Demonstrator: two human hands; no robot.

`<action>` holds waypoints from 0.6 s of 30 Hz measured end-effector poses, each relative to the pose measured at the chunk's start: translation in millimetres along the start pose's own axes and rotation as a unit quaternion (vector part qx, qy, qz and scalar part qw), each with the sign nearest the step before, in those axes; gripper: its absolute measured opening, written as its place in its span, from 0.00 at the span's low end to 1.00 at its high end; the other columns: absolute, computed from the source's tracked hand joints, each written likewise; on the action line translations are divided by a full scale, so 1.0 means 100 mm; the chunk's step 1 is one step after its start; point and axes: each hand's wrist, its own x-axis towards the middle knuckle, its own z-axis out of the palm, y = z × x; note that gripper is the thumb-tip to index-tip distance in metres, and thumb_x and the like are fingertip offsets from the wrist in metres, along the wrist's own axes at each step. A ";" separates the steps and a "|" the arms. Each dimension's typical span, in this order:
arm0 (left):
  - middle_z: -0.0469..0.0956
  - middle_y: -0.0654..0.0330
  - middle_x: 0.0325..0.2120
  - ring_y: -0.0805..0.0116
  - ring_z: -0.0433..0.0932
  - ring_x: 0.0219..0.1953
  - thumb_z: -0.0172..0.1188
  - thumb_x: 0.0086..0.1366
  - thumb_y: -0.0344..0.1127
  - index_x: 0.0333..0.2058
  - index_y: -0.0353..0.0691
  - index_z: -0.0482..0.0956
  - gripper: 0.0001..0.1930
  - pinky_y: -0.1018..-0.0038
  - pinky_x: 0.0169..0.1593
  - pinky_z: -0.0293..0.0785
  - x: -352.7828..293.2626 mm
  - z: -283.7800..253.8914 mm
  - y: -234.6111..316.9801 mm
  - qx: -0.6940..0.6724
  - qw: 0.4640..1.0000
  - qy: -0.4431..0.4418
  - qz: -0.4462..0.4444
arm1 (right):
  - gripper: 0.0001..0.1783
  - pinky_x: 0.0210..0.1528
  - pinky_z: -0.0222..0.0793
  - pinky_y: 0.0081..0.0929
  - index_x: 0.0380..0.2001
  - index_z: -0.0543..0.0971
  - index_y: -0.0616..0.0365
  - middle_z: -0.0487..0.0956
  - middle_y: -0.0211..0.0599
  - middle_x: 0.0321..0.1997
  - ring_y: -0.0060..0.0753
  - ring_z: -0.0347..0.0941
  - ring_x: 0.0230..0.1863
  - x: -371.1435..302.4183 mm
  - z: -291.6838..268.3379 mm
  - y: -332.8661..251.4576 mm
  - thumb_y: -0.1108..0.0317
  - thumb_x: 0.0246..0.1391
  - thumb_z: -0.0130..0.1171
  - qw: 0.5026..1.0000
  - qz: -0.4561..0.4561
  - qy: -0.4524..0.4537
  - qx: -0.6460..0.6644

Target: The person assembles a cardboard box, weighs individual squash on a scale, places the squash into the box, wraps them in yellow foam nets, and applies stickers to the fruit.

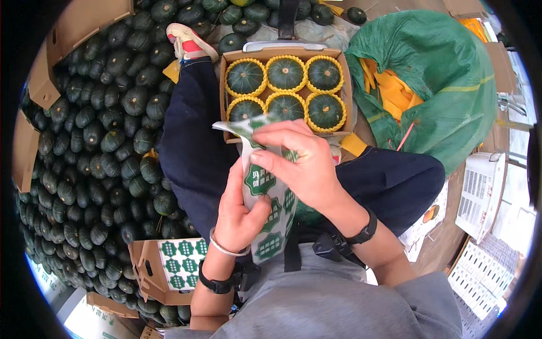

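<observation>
A sheet of green-and-white stickers (270,217) is held up in front of my lap, its upper end curling over. My left hand (232,216) grips the sheet's left side, the thumb lying across its face. My right hand (302,161) pinches the upper part between thumb and fingers; whether one sticker is lifted there I cannot tell. Just beyond the hands stands an open cardboard box (349,107). Two rows of dark green squashes (246,76) sit inside it, each ringed by a yellow foam net (265,72). The sheet and right hand partly cover the near row.
A large heap of loose squashes (113,141) fills the left side. Beside my left forearm, a cardboard tray (148,265) holds another sticker sheet (183,263). A green sack (446,68) with yellow foam nets lies at right, near a white plastic crate (480,189).
</observation>
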 end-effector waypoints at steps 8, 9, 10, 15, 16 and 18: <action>0.70 0.61 0.47 0.73 0.69 0.48 0.48 0.49 0.17 0.59 0.34 0.58 0.33 0.77 0.52 0.66 -0.07 -0.17 -0.23 -0.137 0.983 0.044 -0.117 | 0.07 0.37 0.71 0.28 0.31 0.78 0.64 0.79 0.35 0.32 0.27 0.74 0.32 -0.11 -0.30 0.96 0.71 0.51 0.62 0.772 0.320 0.247 0.491; 0.71 0.62 0.46 0.74 0.70 0.46 0.49 0.49 0.17 0.57 0.35 0.60 0.33 0.78 0.50 0.67 -0.02 -0.21 -0.23 -0.140 0.978 0.084 -0.133 | 0.07 0.35 0.71 0.27 0.30 0.78 0.64 0.79 0.35 0.30 0.28 0.74 0.30 -0.11 -0.47 1.20 0.71 0.50 0.62 0.864 0.289 0.283 0.299; 0.71 0.62 0.44 0.74 0.70 0.44 0.49 0.49 0.17 0.56 0.35 0.61 0.32 0.78 0.48 0.68 0.03 -0.25 -0.19 -0.139 0.971 0.126 -0.150 | 0.07 0.33 0.72 0.26 0.29 0.77 0.63 0.79 0.35 0.28 0.29 0.74 0.27 -0.10 -0.61 1.39 0.71 0.49 0.63 0.916 0.246 0.303 0.096; 0.72 0.61 0.44 0.75 0.71 0.42 0.48 0.49 0.19 0.57 0.33 0.61 0.32 0.80 0.46 0.68 0.24 -0.40 -0.22 -0.130 0.964 0.154 -0.174 | 0.06 0.39 0.72 0.30 0.25 0.76 0.61 0.77 0.38 0.33 0.40 0.72 0.35 -0.12 -0.73 2.10 0.71 0.45 0.62 0.922 -0.056 0.098 -0.369; 0.72 0.61 0.44 0.75 0.71 0.42 0.48 0.49 0.19 0.57 0.33 0.61 0.32 0.80 0.46 0.68 0.25 -0.41 -0.23 -0.130 0.963 0.157 -0.176 | 0.06 0.42 0.71 0.30 0.24 0.76 0.61 0.77 0.38 0.36 0.43 0.71 0.39 -0.11 -0.67 2.17 0.70 0.43 0.62 0.891 -0.100 -0.004 -0.444; 0.72 0.61 0.44 0.74 0.71 0.43 0.49 0.50 0.19 0.57 0.33 0.61 0.31 0.79 0.47 0.67 0.20 -0.42 -0.23 -0.105 0.962 0.188 -0.166 | 0.08 0.46 0.69 0.32 0.29 0.77 0.62 0.75 0.39 0.41 0.43 0.69 0.45 -0.22 -0.59 2.16 0.69 0.45 0.60 0.905 -0.108 -0.024 -0.412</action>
